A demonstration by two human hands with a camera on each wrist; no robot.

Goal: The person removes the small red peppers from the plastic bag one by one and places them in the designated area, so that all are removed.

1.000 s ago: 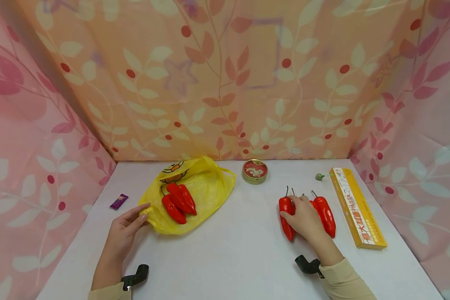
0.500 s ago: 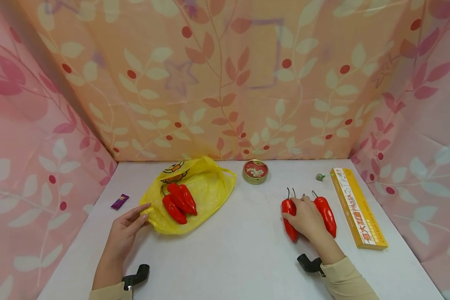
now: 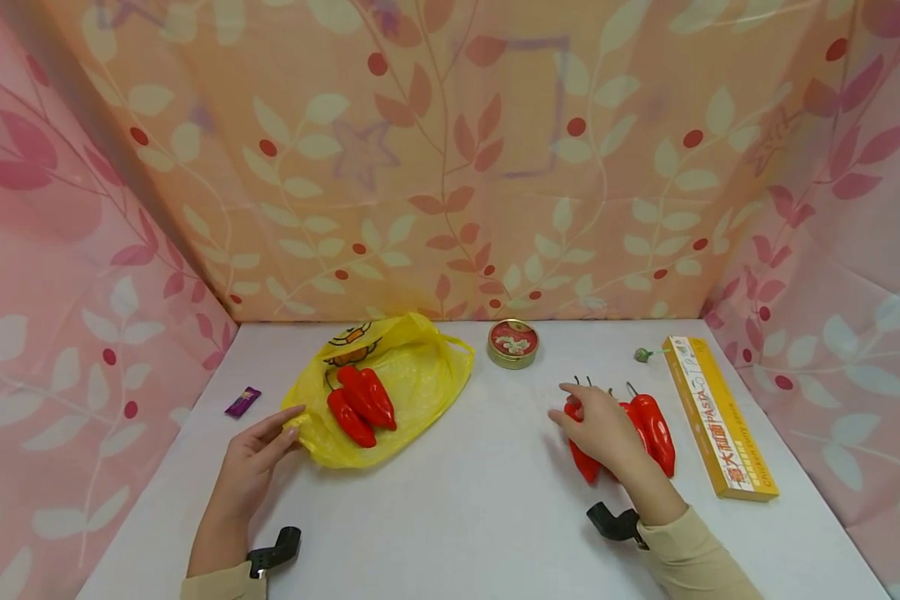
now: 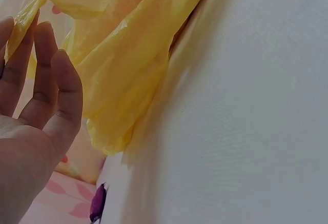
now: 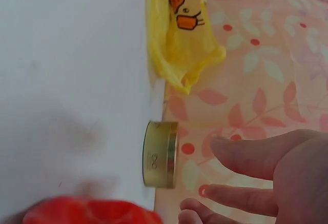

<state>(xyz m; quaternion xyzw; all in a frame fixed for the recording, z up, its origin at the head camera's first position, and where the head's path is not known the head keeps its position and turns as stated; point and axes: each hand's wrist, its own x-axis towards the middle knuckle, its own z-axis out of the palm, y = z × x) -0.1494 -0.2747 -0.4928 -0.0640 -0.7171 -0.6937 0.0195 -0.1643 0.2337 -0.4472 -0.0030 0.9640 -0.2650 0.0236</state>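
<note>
A yellow plastic bag point(image 3: 427, 387) lies with its mouth spread towards the front, and red peppers point(image 3: 351, 419) are inside it. My left hand point(image 3: 243, 467) pinches the bag's left edge between thumb and fingers; the left wrist view shows the thin film point(image 4: 120, 65) at the fingertips. Over on the right, my right hand point(image 3: 603, 429) is above a row of red peppers with dark stems, its thumb and forefinger apart. It partly covers the leftmost pepper point(image 3: 587, 467); the rightmost pepper point(image 3: 654, 433) shows clearly. In the right wrist view nothing is between the thumb and fingers.
A round tin point(image 3: 513, 343) with a red lid stands at the back, right of the bag. At the far right lies a yellow pasta box point(image 3: 720, 421), near a small green lollipop point(image 3: 642, 355). A purple-wrapped sweet point(image 3: 243, 402) is left of the bag.
My right thumb and forefinger have spread and the hand has come slightly left, off the peppers it was gripping. Its leftmost pepper shifted slightly right earlier. My left hand keeps its place.
</note>
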